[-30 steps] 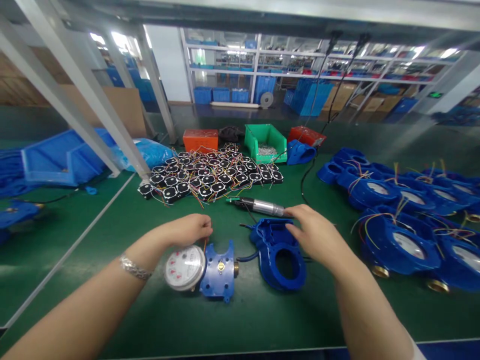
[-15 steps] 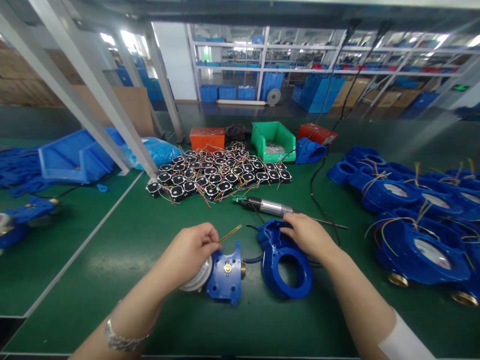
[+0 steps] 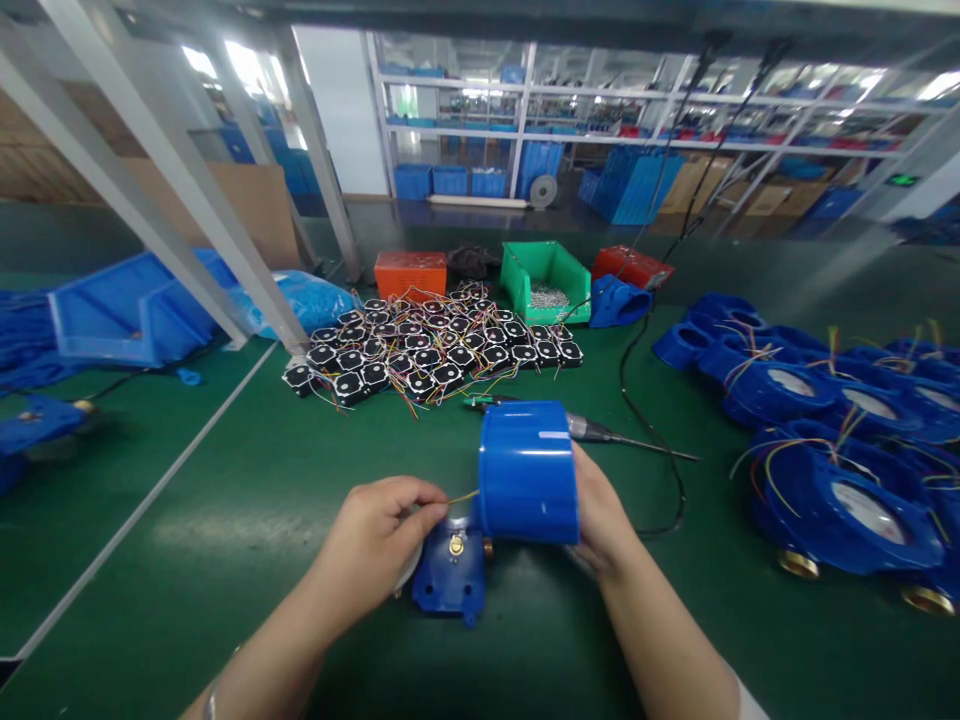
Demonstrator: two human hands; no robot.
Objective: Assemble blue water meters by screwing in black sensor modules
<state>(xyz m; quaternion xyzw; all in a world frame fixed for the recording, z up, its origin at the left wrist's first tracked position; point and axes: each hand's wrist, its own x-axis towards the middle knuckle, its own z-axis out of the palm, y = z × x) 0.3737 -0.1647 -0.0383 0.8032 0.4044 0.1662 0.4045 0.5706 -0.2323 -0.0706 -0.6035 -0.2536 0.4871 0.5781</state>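
My left hand [image 3: 379,545] is closed in a pinch on thin yellow wires [image 3: 463,497], whose far ends reach the edge of the blue plastic housing. That blue housing [image 3: 529,475] is tilted up off the bench, its round side wall facing me, and my right hand [image 3: 604,515] grips it from the right. Below lies the blue meter body [image 3: 448,580], with a brass fitting in its plate. Its round pale part is mostly hidden under my left hand. Behind the housing, a power screwdriver [image 3: 592,430] lies partly covered.
Several black modules with coloured wires [image 3: 420,350] lie beyond my hands. A green bin [image 3: 547,280] of small metal pieces stands behind, beside orange boxes [image 3: 410,274]. Several blue meters [image 3: 847,490] crowd the right side. A black cable [image 3: 626,375] crosses the bench.
My right hand has lifted the blue housing off the bench and turned it, bringing it left over the meter body's edge. The left hand keeps its pinch on the wires, a little lower.
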